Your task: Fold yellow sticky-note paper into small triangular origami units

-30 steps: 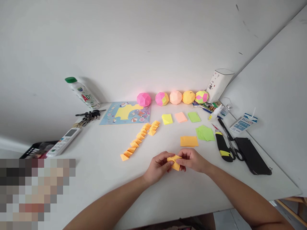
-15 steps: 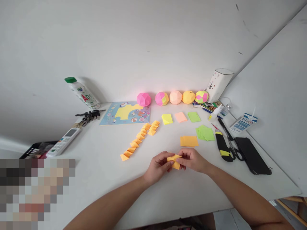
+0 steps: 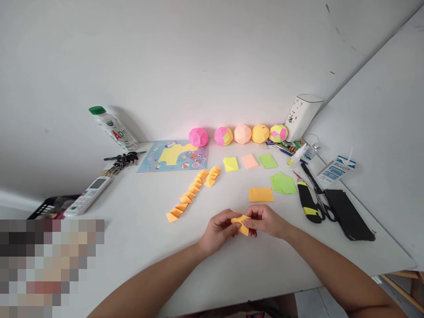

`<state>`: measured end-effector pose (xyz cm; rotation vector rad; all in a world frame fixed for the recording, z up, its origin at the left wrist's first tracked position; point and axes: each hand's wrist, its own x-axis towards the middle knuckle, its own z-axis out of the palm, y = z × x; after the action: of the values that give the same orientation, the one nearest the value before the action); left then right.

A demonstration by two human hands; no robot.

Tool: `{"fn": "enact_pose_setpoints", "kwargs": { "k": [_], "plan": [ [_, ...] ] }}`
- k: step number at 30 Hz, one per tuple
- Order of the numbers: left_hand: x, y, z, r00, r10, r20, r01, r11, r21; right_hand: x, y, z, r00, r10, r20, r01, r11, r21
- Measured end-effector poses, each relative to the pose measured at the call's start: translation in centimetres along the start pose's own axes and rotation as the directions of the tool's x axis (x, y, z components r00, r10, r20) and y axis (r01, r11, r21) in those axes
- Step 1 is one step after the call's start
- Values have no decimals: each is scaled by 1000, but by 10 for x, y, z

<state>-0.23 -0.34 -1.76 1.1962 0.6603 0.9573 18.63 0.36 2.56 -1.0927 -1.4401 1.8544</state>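
Observation:
Between both hands, over the near middle of the table, is a partly folded piece of orange paper [image 3: 244, 229]. My left hand [image 3: 220, 229] pinches its left side with thumb and fingers. On the right side, my right hand [image 3: 265, 221] grips it, the thumb pressed on its face. My fingers hide part of the folds. Just beyond the hands lies a small stack of flat orange paper [image 3: 261, 194]. To the left, a slanting row of folded orange paper pieces [image 3: 186, 199] overlaps on the table, with a shorter row [image 3: 212, 176] beside its far end.
Several faceted paper balls [image 3: 243, 134] line the wall. Yellow [image 3: 231, 164], pink [image 3: 249, 161] and green [image 3: 283, 183] paper lies before them. At right are a utility knife [image 3: 308, 202], scissors [image 3: 326, 213] and a black pouch [image 3: 349, 214]; at left, a remote control [image 3: 88, 195] and a bottle [image 3: 114, 129].
The orange paper has shifted slightly between my fingers, its lower corner a little further down and right. Both hands stay in nearly the same place.

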Motion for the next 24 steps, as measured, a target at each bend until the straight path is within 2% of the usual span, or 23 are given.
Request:
{"fn": "enact_pose_setpoints", "kwargs": {
  "k": [24],
  "plan": [
    [0, 1, 1, 1000, 3, -7, -3, 1000, 20, 1, 7, -1, 1000, -15, -5, 15, 1000, -1]
  ]
}}
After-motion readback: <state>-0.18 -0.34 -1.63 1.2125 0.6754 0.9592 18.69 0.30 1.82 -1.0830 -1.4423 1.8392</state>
